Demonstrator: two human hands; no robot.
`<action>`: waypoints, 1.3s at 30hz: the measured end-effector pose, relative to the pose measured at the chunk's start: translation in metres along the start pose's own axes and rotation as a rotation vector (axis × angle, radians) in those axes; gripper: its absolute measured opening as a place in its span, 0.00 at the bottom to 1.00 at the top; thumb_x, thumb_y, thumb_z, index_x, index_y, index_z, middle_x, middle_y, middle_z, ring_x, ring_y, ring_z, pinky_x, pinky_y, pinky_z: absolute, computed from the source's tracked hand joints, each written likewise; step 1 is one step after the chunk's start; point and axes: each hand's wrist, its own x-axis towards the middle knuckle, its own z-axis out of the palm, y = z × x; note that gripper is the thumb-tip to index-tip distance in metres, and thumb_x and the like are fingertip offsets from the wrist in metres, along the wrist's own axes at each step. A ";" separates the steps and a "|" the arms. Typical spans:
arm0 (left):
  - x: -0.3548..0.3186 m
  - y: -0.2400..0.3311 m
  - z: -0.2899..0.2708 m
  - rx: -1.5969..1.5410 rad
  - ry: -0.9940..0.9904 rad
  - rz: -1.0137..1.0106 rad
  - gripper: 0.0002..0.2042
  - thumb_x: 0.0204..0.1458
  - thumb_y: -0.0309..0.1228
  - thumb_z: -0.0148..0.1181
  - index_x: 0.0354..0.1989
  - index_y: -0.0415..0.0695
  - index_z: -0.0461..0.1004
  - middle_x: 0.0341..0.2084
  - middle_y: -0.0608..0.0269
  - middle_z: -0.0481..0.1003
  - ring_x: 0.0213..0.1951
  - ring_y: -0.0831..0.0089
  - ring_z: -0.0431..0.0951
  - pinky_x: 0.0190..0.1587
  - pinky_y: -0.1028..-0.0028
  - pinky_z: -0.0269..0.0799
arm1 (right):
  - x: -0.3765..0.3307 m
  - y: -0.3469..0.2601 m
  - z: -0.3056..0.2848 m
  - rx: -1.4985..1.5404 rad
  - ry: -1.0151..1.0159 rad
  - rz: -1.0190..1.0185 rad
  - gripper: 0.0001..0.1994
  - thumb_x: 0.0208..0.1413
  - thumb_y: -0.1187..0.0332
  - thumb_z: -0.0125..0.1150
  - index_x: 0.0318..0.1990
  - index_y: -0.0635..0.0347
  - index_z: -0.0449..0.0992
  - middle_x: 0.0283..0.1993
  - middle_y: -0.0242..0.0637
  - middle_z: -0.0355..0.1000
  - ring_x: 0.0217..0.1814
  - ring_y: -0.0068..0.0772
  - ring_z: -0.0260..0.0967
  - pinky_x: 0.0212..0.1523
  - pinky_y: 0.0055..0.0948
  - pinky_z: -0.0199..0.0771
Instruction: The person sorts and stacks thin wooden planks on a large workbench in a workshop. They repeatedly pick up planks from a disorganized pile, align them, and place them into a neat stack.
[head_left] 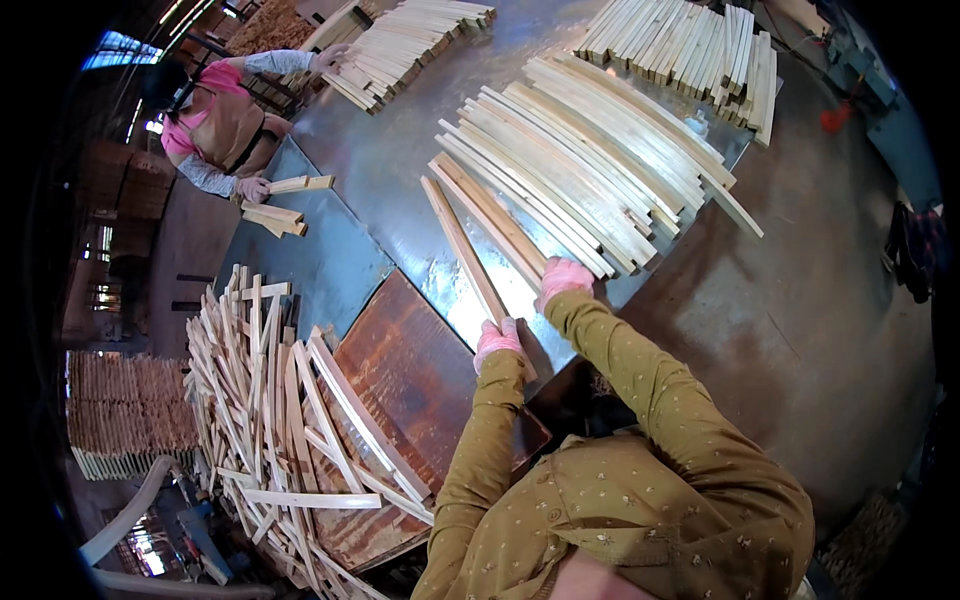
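Note:
My left hand, in a pink glove, is closed round the near end of a long wooden strip that slants away over the metal table. The gloved fingers of my right hand wrap the near end of a wider piece or pair of strips, just right of the first one. A narrow gap separates the two. Directly right of my right hand lies a broad row of pale wooden strips, side by side. The undersides of both grips are hidden.
At left, a tangled heap of loose strips spreads onto a rusty brown sheet. Shorter stacked pieces stand far right, others far left. A co-worker at the table's left edge handles short pieces. Machinery stands right.

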 end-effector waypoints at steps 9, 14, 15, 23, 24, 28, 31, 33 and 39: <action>0.019 0.015 0.012 -0.034 -0.053 0.023 0.48 0.50 0.70 0.40 0.61 0.31 0.56 0.52 0.33 0.69 0.53 0.42 0.71 0.56 0.55 0.65 | -0.066 -0.010 0.006 0.252 -0.170 -0.167 0.26 0.48 0.59 0.62 0.54 0.59 0.66 0.55 0.50 0.67 0.58 0.51 0.67 0.57 0.43 0.68; 0.023 0.028 -0.007 -0.102 -0.238 -0.076 0.53 0.43 0.59 0.58 0.68 0.32 0.41 0.54 0.36 0.69 0.55 0.48 0.72 0.58 0.60 0.65 | -0.022 0.020 -0.015 -0.032 -0.337 -0.236 0.31 0.53 0.50 0.57 0.61 0.55 0.62 0.65 0.50 0.60 0.62 0.48 0.65 0.57 0.41 0.69; 0.025 0.028 -0.007 -0.077 -0.223 -0.067 0.53 0.43 0.58 0.58 0.67 0.31 0.41 0.53 0.36 0.70 0.55 0.48 0.73 0.58 0.60 0.65 | -0.015 0.027 -0.035 -0.079 -0.191 -0.202 0.32 0.54 0.49 0.55 0.63 0.54 0.61 0.67 0.49 0.58 0.63 0.48 0.64 0.57 0.41 0.69; 0.048 0.070 0.003 -0.059 -0.237 0.113 0.50 0.45 0.59 0.57 0.65 0.29 0.45 0.52 0.39 0.71 0.53 0.47 0.73 0.57 0.61 0.66 | 0.045 0.114 -0.092 -0.005 0.214 -0.085 0.29 0.55 0.54 0.57 0.62 0.53 0.62 0.54 0.47 0.68 0.55 0.48 0.67 0.54 0.42 0.69; 0.050 0.071 0.005 -0.095 -0.248 0.141 0.50 0.46 0.61 0.57 0.64 0.30 0.47 0.52 0.40 0.71 0.53 0.48 0.73 0.57 0.61 0.66 | 0.041 0.107 -0.094 0.031 0.180 -0.120 0.28 0.55 0.55 0.58 0.61 0.53 0.62 0.51 0.48 0.70 0.53 0.48 0.69 0.53 0.42 0.70; 0.113 0.066 0.062 -0.558 -0.273 0.282 0.42 0.52 0.65 0.44 0.61 0.36 0.58 0.43 0.45 0.76 0.45 0.49 0.76 0.51 0.61 0.71 | 0.028 0.069 -0.058 0.321 0.034 -0.370 0.23 0.58 0.59 0.54 0.58 0.58 0.66 0.47 0.51 0.73 0.47 0.53 0.72 0.48 0.40 0.73; 0.111 0.069 0.073 -1.314 -0.274 -0.188 0.46 0.50 0.73 0.31 0.55 0.39 0.65 0.36 0.47 0.76 0.35 0.54 0.76 0.38 0.60 0.76 | 0.001 0.027 -0.063 0.151 -0.262 -0.306 0.21 0.63 0.56 0.42 0.58 0.57 0.67 0.48 0.50 0.74 0.47 0.49 0.73 0.48 0.41 0.73; 0.073 0.104 0.053 -1.631 -0.429 -0.365 0.44 0.47 0.76 0.29 0.42 0.40 0.66 0.26 0.50 0.72 0.25 0.59 0.70 0.25 0.62 0.70 | 0.015 0.041 -0.032 -0.025 -0.504 -0.163 0.22 0.64 0.53 0.36 0.56 0.56 0.68 0.47 0.47 0.75 0.46 0.49 0.74 0.47 0.44 0.74; 0.083 0.085 0.058 -0.367 -0.028 0.016 0.35 0.55 0.53 0.52 0.65 0.41 0.56 0.50 0.46 0.72 0.51 0.50 0.72 0.55 0.61 0.65 | 0.063 0.145 -0.168 0.040 0.002 -0.208 0.15 0.61 0.60 0.45 0.46 0.59 0.72 0.44 0.44 0.74 0.46 0.42 0.73 0.48 0.39 0.75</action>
